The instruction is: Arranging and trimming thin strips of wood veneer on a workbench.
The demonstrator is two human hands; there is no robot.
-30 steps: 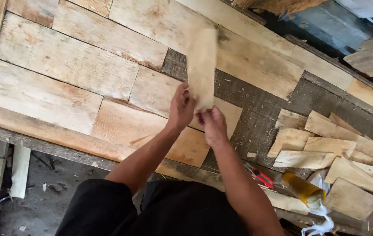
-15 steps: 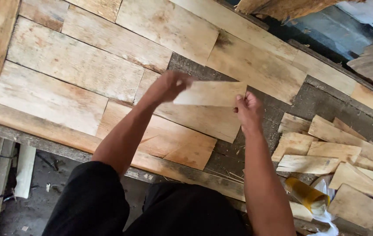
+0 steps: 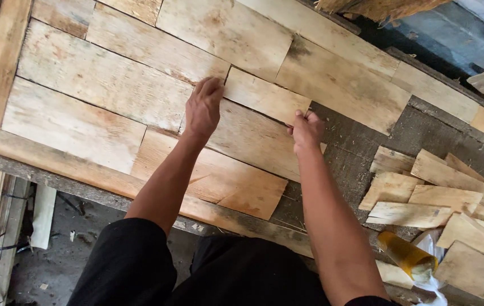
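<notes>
Wooden veneer strip point(image 3: 265, 100), upright a second ago, now lies flat among laid boards; left hand point(image 3: 203, 109) presses its end, fingers together, right hand point(image 3: 306, 131) pinches its far corner.

Your left hand point(image 3: 203, 107) hides the near-left end of the short plank point(image 3: 264, 97). The right edge cuts off the offcut pile point(image 3: 446, 192); the bottom edge crops the yellow bottle point(image 3: 406, 256). What lies beneath the counter point(image 3: 4, 161) is too dark to tell.
</notes>
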